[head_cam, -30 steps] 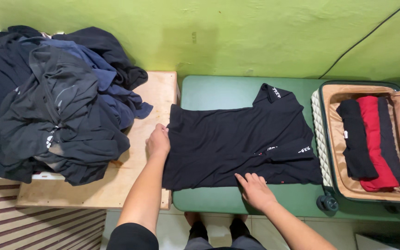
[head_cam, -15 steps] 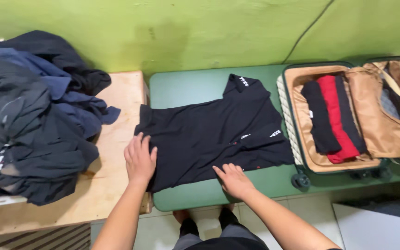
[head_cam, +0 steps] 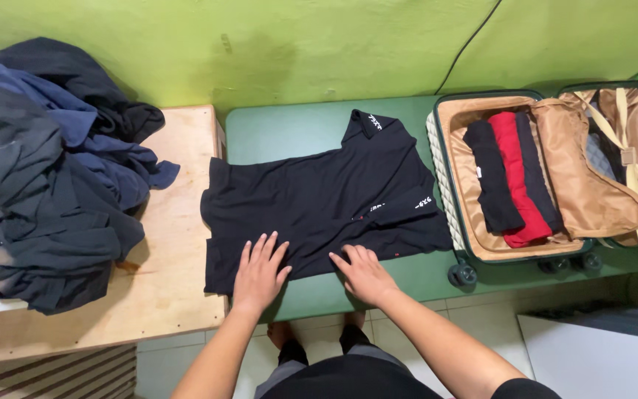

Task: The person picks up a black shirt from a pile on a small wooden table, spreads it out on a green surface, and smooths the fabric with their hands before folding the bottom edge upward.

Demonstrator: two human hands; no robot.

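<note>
A black collared shirt (head_cam: 326, 196) lies spread flat across a green bench (head_cam: 275, 137), its left end reaching over a wooden board (head_cam: 175, 244). My left hand (head_cam: 258, 273) rests flat, fingers spread, on the shirt's near edge. My right hand (head_cam: 363, 272) lies flat beside it on the same near edge, fingers pointing left. Neither hand grips the cloth.
A heap of dark and blue clothes (head_cam: 38, 170) covers the left of the wooden board. An open green suitcase (head_cam: 474, 244) with tan lining stands at the bench's right end, holding rolled black and red garments (head_cam: 511, 181). A green wall rises behind; tiled floor lies below.
My left hand has slid from the shirt's left end to its near edge, close to my right hand. The view has shifted so the suitcase's second half shows.
</note>
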